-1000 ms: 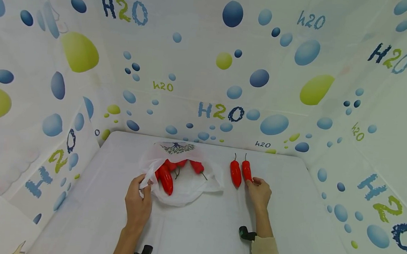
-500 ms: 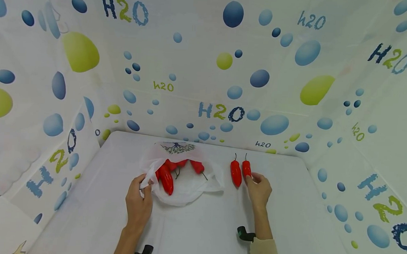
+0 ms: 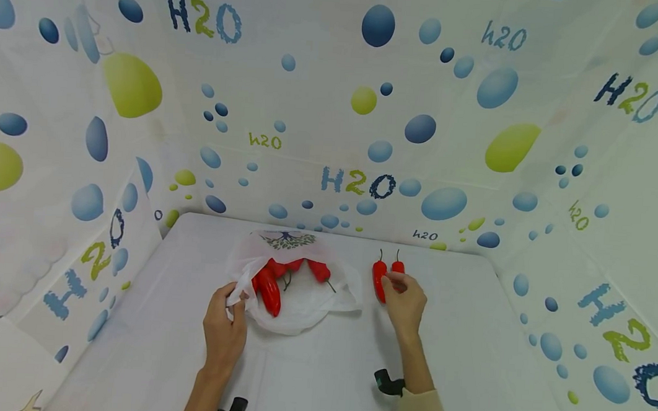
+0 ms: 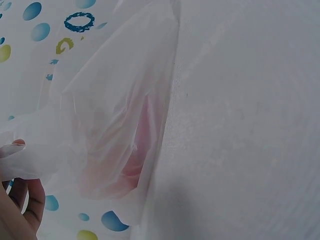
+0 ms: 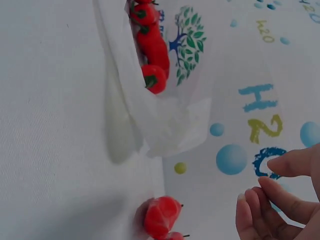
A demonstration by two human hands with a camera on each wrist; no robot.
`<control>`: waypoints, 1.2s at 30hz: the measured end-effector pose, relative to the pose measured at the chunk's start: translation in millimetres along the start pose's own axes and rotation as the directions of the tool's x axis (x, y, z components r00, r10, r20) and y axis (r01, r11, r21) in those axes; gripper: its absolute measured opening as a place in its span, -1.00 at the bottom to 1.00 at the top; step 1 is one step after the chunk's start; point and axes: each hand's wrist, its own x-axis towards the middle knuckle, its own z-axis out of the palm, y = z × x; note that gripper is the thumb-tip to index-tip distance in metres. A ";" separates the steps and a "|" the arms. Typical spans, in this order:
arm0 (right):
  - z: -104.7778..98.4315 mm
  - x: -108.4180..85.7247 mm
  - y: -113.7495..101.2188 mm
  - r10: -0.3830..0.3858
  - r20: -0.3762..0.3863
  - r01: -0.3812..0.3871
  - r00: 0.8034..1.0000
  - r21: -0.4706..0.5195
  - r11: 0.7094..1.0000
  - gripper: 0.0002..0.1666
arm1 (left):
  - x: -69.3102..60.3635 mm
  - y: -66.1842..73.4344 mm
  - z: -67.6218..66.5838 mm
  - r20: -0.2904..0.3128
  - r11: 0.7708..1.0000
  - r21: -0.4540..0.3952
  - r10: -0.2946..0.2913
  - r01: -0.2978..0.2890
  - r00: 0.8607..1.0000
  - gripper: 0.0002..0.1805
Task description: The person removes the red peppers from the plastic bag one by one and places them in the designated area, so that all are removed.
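My left hand (image 3: 224,327) pinches the near left edge of a white plastic bag (image 3: 312,313) with a tree print. Several red peppers (image 3: 269,291) show in the bag's mouth; others are partly covered by the plastic. To the right of the bag, two more red peppers lie side by side, stems pointing away: a left one (image 3: 379,276) and a right one (image 3: 398,267). Over them is my right hand (image 3: 405,306), hiding the lower part of the right pepper. In the right wrist view its thumb and fingers (image 5: 287,200) are apart and hold nothing.
The white table (image 3: 320,379) meets a printed sheet (image 3: 312,105) at its back edge, and the same sheet rises on both sides. A black wrist device (image 3: 389,382) sits by my right wrist, another (image 3: 233,410) by my left.
My right hand has let go of the right pepper and moved left and slightly away from me, above the pair. My left hand has stayed on the bag.
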 end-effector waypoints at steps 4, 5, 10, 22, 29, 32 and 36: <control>4.5 -2.2 -9.3 -0.026 0.008 0.026 1.000 0.015 1.000 -0.79 | 0.1 1.0 -0.1 0.005 1.000 -0.001 -0.008 0.008 1.000 -0.68; 5.5 -2.8 -11.6 -0.036 0.010 0.036 0.999 0.014 0.999 -0.80 | 0.2 1.2 -0.1 0.004 1.000 0.000 -0.008 0.008 1.000 -0.68; 9.5 -7.5 -24.0 -0.096 0.020 0.096 0.995 0.037 0.995 -0.85 | 0.5 2.1 0.0 0.003 1.000 0.003 -0.006 0.006 1.000 -0.69; 35.9 -30.7 -42.6 -0.184 0.128 0.170 0.974 0.114 0.979 -0.85 | 0.9 0.0 0.1 0.007 1.000 0.000 -0.006 0.006 1.000 -0.67; 52.5 -48.2 -47.2 -0.191 0.236 0.157 0.953 0.156 0.975 -0.87 | 0.4 -0.4 1.2 0.015 1.000 0.009 -0.020 0.020 1.000 -0.67; 60.5 -54.4 -48.6 -0.202 0.271 0.161 0.941 0.166 0.973 -0.86 | 0.1 -0.1 1.3 0.016 1.000 0.009 -0.023 0.022 1.000 -0.66; 71.2 -61.0 -48.5 -0.213 0.292 0.165 0.932 0.179 0.970 -0.84 | -0.3 0.2 1.6 0.016 1.000 0.013 -0.025 0.025 1.000 -0.67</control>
